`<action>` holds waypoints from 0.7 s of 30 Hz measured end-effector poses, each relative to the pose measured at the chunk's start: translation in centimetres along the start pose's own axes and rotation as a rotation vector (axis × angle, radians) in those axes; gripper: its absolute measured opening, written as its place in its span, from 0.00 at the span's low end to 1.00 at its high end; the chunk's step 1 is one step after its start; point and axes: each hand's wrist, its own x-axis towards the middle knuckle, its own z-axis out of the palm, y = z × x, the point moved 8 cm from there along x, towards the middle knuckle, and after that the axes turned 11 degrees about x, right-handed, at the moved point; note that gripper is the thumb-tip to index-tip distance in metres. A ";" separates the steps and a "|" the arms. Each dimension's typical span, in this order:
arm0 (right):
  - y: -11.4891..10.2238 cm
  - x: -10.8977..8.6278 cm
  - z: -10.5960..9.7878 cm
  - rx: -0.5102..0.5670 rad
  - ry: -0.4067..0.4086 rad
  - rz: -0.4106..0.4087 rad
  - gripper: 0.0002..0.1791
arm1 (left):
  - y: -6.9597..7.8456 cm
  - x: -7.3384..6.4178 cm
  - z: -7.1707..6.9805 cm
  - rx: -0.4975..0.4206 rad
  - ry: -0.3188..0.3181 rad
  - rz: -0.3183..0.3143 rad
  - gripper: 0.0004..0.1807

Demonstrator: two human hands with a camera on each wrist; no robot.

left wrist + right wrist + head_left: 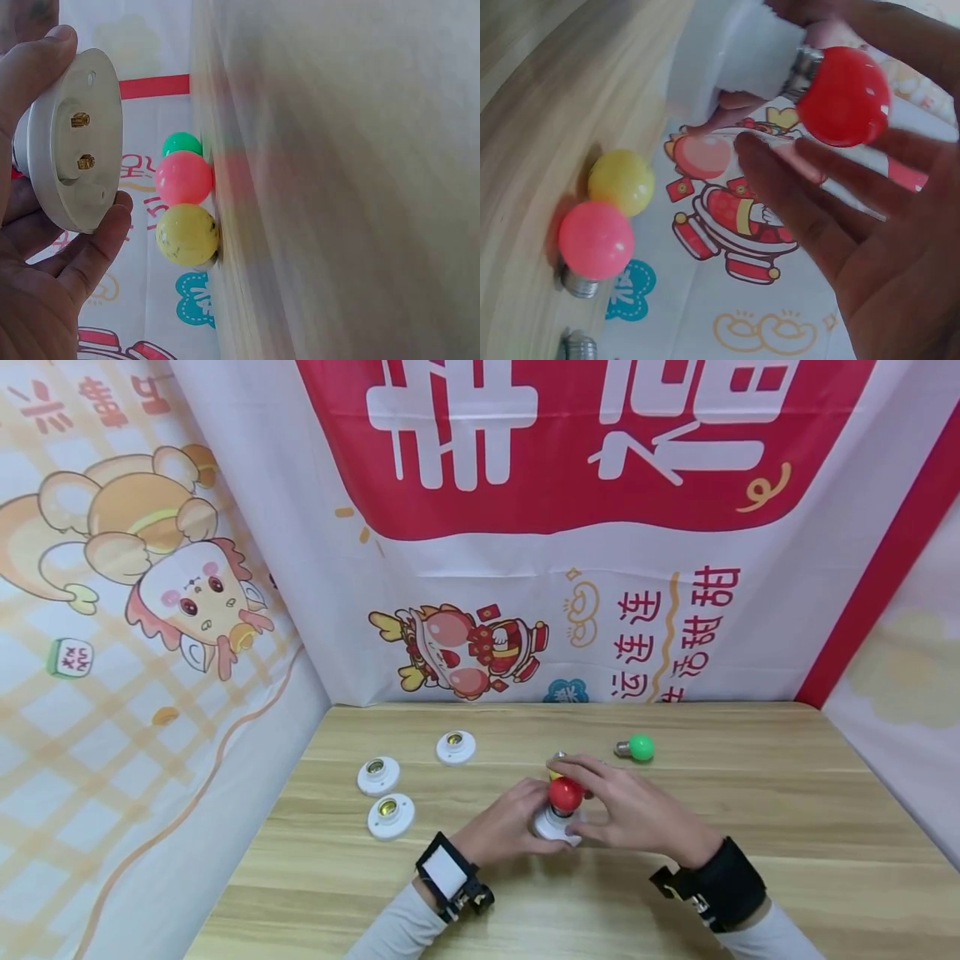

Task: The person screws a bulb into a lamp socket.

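Note:
My left hand (510,820) grips a white round lamp socket (86,142) by its rim; two brass screws show on the socket's underside. It is held above the table, tilted. A red bulb (565,794) sits at the socket's mouth, part of its metal thread (804,71) still showing. Around the bulb, my right hand (630,806) has its fingers spread, with gaps between fingers and bulb in the right wrist view. The right thumb reaches the socket's side. Beyond the hands, a yellow bulb (621,183) and a pink bulb (596,240) lie close together on the table.
Three more white sockets stand on the left of the wooden table: a far one (456,747), a middle one (378,776) and a near one (391,816). Toward the back right lies a green bulb (641,747). Printed cloth (480,568) hangs behind the table.

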 end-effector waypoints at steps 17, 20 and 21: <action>-0.5 0.1 -0.6 -0.001 0.060 -0.032 0.30 | -0.1 -0.2 0.3 -0.025 0.001 0.012 0.46; -0.4 0.2 -0.6 -0.012 0.069 -0.023 0.30 | -0.2 -0.2 0.4 -0.016 0.000 0.010 0.44; -0.4 0.2 -0.6 -0.011 0.071 -0.020 0.30 | -0.2 -0.2 0.4 -0.012 0.002 0.011 0.44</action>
